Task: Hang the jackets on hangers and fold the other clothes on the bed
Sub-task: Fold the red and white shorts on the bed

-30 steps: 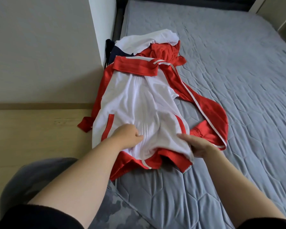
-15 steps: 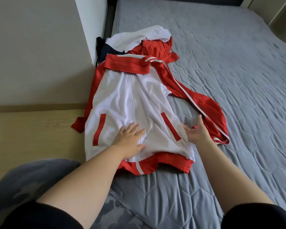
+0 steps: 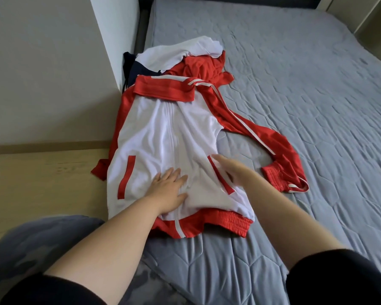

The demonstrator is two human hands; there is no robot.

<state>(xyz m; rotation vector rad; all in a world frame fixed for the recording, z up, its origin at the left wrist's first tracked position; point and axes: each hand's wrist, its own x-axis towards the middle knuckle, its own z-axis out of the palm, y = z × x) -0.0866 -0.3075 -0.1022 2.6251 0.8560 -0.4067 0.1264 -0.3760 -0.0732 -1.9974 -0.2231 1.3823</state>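
Observation:
A red and white zip jacket [image 3: 163, 137] lies front up on the left side of the bed [image 3: 295, 106], with its red collar at the far end and its red hem toward me. One red sleeve [image 3: 273, 148] trails off to the right. My left hand [image 3: 169, 188] presses flat on the white front near the hem, fingers spread. My right hand [image 3: 231, 170] lies flat and blurred over the right red pocket stripe. Behind the collar sits a heap of a white garment [image 3: 180, 51], a red garment [image 3: 205, 67] and a dark navy garment [image 3: 134, 71].
A white wall corner [image 3: 114, 40] stands at the bed's left edge beside the pile. Pale wood floor [image 3: 42, 172] runs along the left. My knee in grey camouflage trousers [image 3: 42, 245] is at the lower left. Bare grey quilted mattress stretches to the right.
Both hands let go of the jacket's hem and went flat. The jacket front is now spread smoother. My right hand slid left from the sleeve side onto the jacket front.

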